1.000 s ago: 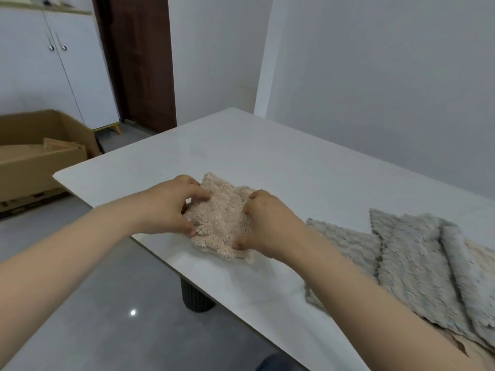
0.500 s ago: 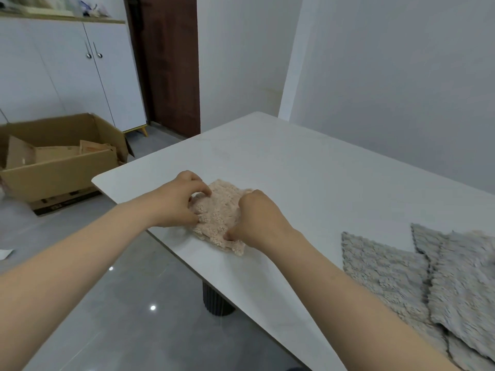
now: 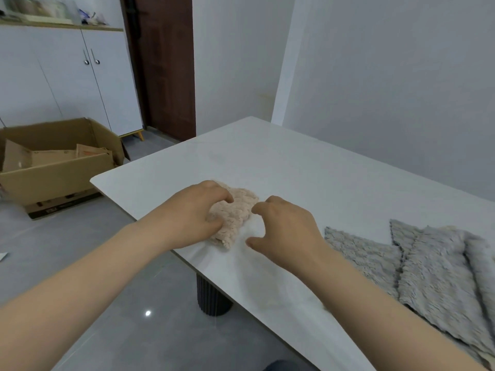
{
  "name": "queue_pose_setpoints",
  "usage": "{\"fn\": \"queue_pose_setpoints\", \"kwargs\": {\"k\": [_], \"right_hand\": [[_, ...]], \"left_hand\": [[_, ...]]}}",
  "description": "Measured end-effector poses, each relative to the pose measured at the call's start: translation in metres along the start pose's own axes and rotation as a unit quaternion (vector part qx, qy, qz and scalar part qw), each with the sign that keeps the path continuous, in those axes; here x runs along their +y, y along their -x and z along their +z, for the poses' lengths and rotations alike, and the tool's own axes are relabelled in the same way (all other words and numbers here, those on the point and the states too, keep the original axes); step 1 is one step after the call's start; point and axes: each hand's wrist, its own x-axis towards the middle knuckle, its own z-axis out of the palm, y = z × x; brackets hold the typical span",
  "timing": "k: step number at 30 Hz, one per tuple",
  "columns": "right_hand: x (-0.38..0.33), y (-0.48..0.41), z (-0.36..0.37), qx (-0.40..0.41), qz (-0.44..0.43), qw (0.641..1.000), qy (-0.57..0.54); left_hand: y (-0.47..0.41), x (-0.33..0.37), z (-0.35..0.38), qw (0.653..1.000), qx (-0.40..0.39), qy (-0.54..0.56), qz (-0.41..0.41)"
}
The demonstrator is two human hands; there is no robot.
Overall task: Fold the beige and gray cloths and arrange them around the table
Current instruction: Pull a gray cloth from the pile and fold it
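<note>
Fingers (image 3: 223, 196) gripping beige cloth (image 3: 237, 214), near table edge (image 3: 123, 202)

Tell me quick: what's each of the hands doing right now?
Left hand: closed, gripping the beige cloth.
Right hand: open, fingers loosely curled, holding nothing, just beside the cloth.

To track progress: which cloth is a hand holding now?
The small beige cloth, gripped by the left hand; the gray cloths lie spread and untouched.
</note>
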Motion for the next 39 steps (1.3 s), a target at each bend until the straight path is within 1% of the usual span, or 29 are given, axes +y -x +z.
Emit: {"fn": "queue_pose_setpoints", "kwargs": {"k": [6,15,23,27,33,39], "right_hand": [[0.035,0.050,-0.021,-0.012,0.037,0.999,0.038],[0.099,0.134,-0.050,-0.010,0.081,0.995,0.057],[0.153,0.200,-0.060,0.017,0.116,0.991,0.058],[0.177,0.229,-0.063,0.028,0.133,0.989,0.056],[0.197,0.259,-0.065,0.034,0.152,0.987,0.044],[0.204,0.273,-0.061,0.043,0.158,0.986,0.036]], "left_hand": [[0.008,0.047,0.010,0.999,-0.002,-0.004,0.042],[0.009,0.133,0.045,0.993,-0.027,0.008,0.115],[0.006,0.202,0.079,0.983,-0.046,0.033,0.172],[0.007,0.233,0.096,0.981,-0.056,0.037,0.182],[0.007,0.262,0.114,0.978,-0.073,0.028,0.196],[0.006,0.274,0.127,0.976,-0.062,0.022,0.207]]}}
